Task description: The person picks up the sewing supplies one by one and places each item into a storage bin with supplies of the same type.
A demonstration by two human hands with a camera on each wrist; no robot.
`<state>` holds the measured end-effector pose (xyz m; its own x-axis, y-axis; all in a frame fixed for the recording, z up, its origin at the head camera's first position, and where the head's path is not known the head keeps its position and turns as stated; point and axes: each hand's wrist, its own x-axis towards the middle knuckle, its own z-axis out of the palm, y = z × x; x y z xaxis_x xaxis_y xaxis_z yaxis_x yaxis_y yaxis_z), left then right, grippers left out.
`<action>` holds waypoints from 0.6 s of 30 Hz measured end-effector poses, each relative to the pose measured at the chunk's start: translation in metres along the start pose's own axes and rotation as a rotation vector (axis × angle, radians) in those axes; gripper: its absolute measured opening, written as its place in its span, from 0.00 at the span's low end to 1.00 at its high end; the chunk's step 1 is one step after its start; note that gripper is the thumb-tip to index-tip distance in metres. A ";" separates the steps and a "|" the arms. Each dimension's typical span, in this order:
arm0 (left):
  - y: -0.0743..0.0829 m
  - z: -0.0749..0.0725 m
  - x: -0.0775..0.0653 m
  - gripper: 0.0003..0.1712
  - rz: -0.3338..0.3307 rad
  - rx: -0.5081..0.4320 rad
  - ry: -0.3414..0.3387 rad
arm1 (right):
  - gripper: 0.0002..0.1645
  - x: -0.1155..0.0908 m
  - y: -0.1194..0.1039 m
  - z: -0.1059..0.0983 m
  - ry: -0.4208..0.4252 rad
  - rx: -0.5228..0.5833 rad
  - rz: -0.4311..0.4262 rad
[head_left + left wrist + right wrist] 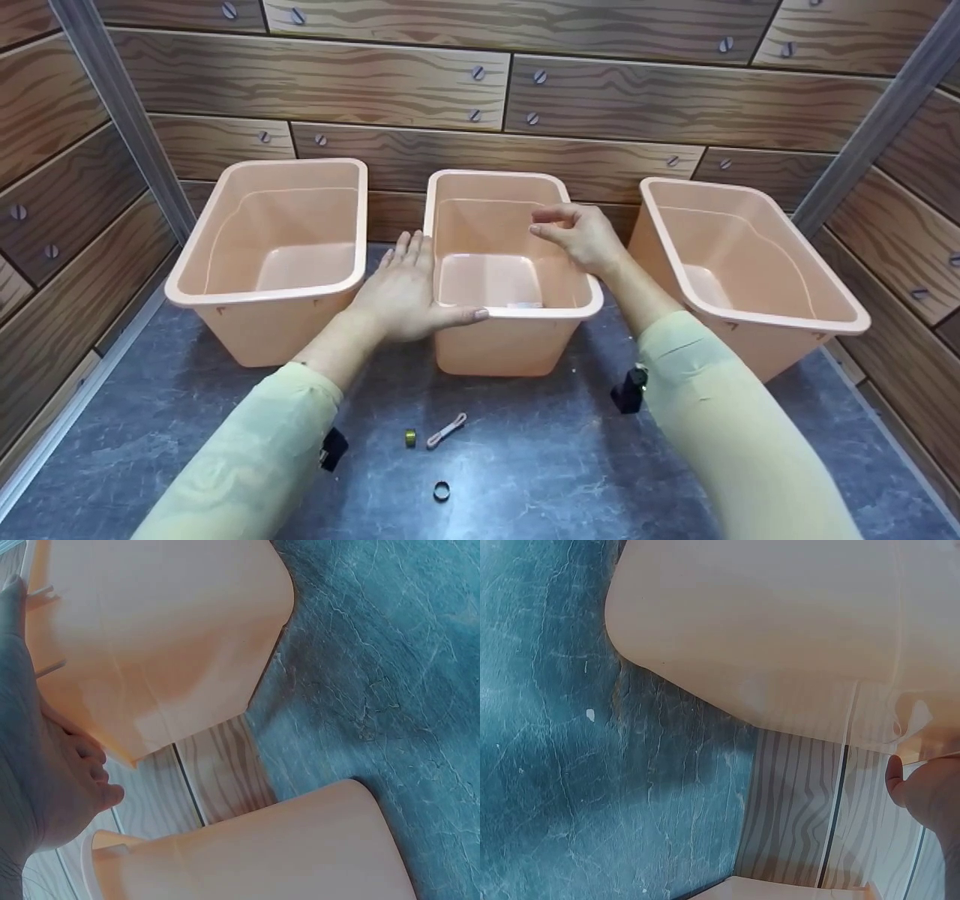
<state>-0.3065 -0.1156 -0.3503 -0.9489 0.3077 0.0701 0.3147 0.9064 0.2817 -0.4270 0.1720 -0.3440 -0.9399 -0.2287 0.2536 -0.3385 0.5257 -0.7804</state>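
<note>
The middle peach plastic tub (502, 349) stands at twelve o'clock; the left hand (401, 292), straight-fingered, likely steadies its eight-o'clock side, gripping nothing. At its three o'clock, the right hand's (586, 234) fingers curl nearly together; contents unclear.

Arms (720, 405) extended, head view.
Left hand (401, 296): fingers straight toward 12 o'clock, thumb toward 3. Right hand (585, 236): fingers bent, thumb toward 10.

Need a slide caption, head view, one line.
Left hand and right hand at the middle bin; dark ring, bundled cord and small yellow-green item on the tabletop in front.
</note>
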 end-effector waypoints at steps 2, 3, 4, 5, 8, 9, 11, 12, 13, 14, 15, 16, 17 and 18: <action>0.000 0.000 0.000 0.84 -0.001 0.000 -0.001 | 0.21 0.000 0.000 0.000 0.004 -0.002 -0.001; 0.000 -0.001 0.000 0.84 -0.001 -0.001 0.000 | 0.21 0.000 0.000 -0.001 0.006 -0.007 -0.002; 0.000 -0.001 0.001 0.84 -0.003 0.000 0.000 | 0.21 0.000 0.000 -0.001 0.007 -0.012 -0.003; 0.000 -0.001 0.001 0.84 -0.004 0.000 0.000 | 0.21 0.001 0.000 -0.001 0.010 -0.013 -0.006; 0.001 -0.001 0.001 0.83 0.002 0.003 0.001 | 0.21 0.000 0.000 -0.002 0.015 0.000 -0.013; 0.001 -0.001 0.001 0.83 0.003 0.005 0.001 | 0.21 0.000 0.000 -0.002 0.017 0.005 -0.019; 0.001 -0.001 0.001 0.83 0.008 0.008 0.002 | 0.22 0.000 0.001 -0.002 0.023 0.027 -0.027; 0.001 -0.001 0.001 0.83 0.009 0.009 0.003 | 0.22 0.000 0.001 -0.002 0.025 0.033 -0.035; 0.001 0.000 0.001 0.83 0.009 0.009 0.005 | 0.23 0.000 0.002 -0.002 0.028 0.035 -0.044; 0.001 0.000 0.001 0.83 0.007 0.007 0.006 | 0.23 0.001 0.002 -0.002 0.031 0.041 -0.051; 0.000 0.000 0.001 0.83 0.008 0.005 0.007 | 0.23 0.000 0.003 -0.002 0.033 0.044 -0.058; 0.000 0.000 0.001 0.83 0.007 0.003 0.007 | 0.23 0.000 0.003 -0.002 0.034 0.050 -0.064; 0.000 0.000 0.001 0.83 0.006 0.001 0.006 | 0.24 0.000 0.003 -0.002 0.034 0.056 -0.069; -0.001 0.000 0.001 0.83 0.004 -0.001 0.005 | 0.24 -0.001 0.002 -0.002 0.033 0.056 -0.075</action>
<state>-0.3076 -0.1158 -0.3505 -0.9476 0.3102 0.0762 0.3188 0.9046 0.2828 -0.4269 0.1751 -0.3448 -0.9134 -0.2379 0.3304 -0.4056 0.4611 -0.7892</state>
